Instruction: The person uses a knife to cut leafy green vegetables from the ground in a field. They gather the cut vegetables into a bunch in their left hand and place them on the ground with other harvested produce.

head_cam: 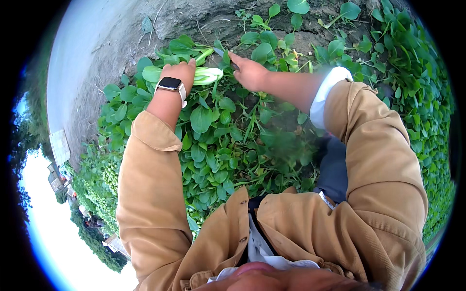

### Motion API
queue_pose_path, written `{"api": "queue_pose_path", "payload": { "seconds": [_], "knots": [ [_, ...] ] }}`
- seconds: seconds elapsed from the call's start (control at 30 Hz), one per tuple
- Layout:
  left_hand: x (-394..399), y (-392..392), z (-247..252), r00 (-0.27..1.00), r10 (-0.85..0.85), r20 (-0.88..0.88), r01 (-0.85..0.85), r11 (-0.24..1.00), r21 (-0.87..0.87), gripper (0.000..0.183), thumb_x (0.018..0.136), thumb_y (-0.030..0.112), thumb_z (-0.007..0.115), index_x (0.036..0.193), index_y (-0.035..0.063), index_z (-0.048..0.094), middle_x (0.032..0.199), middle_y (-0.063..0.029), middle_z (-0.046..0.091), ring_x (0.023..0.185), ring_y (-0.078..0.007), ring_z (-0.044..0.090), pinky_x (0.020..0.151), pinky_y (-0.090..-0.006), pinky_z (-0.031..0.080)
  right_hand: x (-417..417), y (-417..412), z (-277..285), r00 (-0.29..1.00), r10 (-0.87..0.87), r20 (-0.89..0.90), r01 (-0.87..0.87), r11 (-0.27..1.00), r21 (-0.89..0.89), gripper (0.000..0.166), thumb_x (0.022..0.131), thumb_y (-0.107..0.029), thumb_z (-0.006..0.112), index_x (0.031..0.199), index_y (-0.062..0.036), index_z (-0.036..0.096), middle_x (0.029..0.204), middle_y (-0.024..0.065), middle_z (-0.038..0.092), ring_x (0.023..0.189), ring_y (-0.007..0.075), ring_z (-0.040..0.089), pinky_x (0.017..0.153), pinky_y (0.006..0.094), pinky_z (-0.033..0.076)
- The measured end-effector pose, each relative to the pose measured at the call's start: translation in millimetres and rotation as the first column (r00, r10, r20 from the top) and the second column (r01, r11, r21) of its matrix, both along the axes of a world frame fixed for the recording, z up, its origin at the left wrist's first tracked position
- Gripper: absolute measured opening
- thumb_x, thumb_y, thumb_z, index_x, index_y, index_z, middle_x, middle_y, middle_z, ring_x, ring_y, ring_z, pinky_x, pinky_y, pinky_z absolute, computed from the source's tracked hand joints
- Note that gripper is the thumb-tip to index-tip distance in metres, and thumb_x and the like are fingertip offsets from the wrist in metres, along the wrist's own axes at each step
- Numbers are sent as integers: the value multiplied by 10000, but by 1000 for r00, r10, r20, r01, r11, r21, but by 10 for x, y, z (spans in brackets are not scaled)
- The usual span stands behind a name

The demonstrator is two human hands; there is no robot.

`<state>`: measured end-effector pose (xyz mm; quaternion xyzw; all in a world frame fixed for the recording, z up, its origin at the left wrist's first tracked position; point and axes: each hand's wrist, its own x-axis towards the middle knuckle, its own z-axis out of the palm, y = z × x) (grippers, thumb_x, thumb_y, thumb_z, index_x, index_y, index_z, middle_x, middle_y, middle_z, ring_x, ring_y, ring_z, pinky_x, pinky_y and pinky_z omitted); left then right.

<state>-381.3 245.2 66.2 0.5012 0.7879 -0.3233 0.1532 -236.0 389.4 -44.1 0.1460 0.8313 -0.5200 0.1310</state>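
Observation:
My left hand [182,72], with a smartwatch [170,83] on its wrist, is closed over a head of bok choy [207,76]. The pale stem base points right, and its leaves spread to the left under and beyond the hand. Another pale green stalk [205,54] lies just above it, its cut-looking end near the knife. My right hand [251,72] grips the dark handle of a small knife [218,51]. Its blade slants up and left, close to that stalk's end. Whether blade and stalk touch, I cannot tell.
Low bok choy plants [204,120] grow below my hands, and a denser leafy bed [426,120] fills the right side. Bare soil [182,22] borders the plants above. A pale paved path [72,72] runs along the left. Several blurred people and crates are far at lower left.

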Motion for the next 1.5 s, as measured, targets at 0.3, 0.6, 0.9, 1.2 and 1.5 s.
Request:
{"api": "queue_pose_path", "payload": {
  "seconds": [0.3, 0.6, 0.9, 1.2, 1.5],
  "knots": [
    [32, -135, -67, 999, -39, -35, 41, 998, 53, 478, 867, 28, 485, 1342, 79, 480, 1015, -129, 654, 885, -300, 656, 778, -406, 465, -180, -138, 98, 986, 72, 153, -94, 985, 142, 782, 859, -36, 480, 1536, -140, 104, 1388, 236, 418, 1215, 385, 492, 999, 424, 423],
    [868, -443, 556, 994, -103, -40, 110, 872, 476, 604, 801, 17, 548, 1392, 70, 437, 846, -90, 592, 731, -269, 589, 698, -379, 450, 296, 310, 580, 912, -272, 307, 401, 435, -806, 279, 913, -306, 600, 1062, -91, 504, 845, 11, 512, 623, 82, 469, 508, 234, 394],
    [1972, -674, 453, 199, 97, 975, -874, 467, 132, 1002, 706, 18, 727, 1524, 81, 152, 1275, -195, 568, 1123, -303, 590, 943, -364, 448, 723, 336, 1074, 975, -195, -104, 165, 957, -238, 333, 814, -287, 757, 934, -68, 537, 730, 0, 521, 601, 98, 502, 549, 245, 420],
    [2022, -898, 187, -204, -193, 960, -976, 116, -184, 592, 794, 26, 712, 1331, 24, 463, 1228, -50, 569, 1130, -160, 533, 961, -327, 446, 725, -163, 963, 958, -115, 263, 257, 754, -605, 301, 849, -342, 730, 891, -107, 548, 698, -38, 539, 581, 60, 475, 498, 216, 347],
    [1827, -1390, 360, -288, -175, 942, -951, -66, -303, 514, 724, 52, 737, 1203, -15, 562, 1003, -118, 677, 909, -223, 656, 867, -352, 520, 690, -107, 1020, 981, -17, 193, 159, 638, -753, 232, 802, -81, 704, 925, -82, 508, 779, -6, 543, 625, 75, 491, 525, 238, 404]
  ]
}}
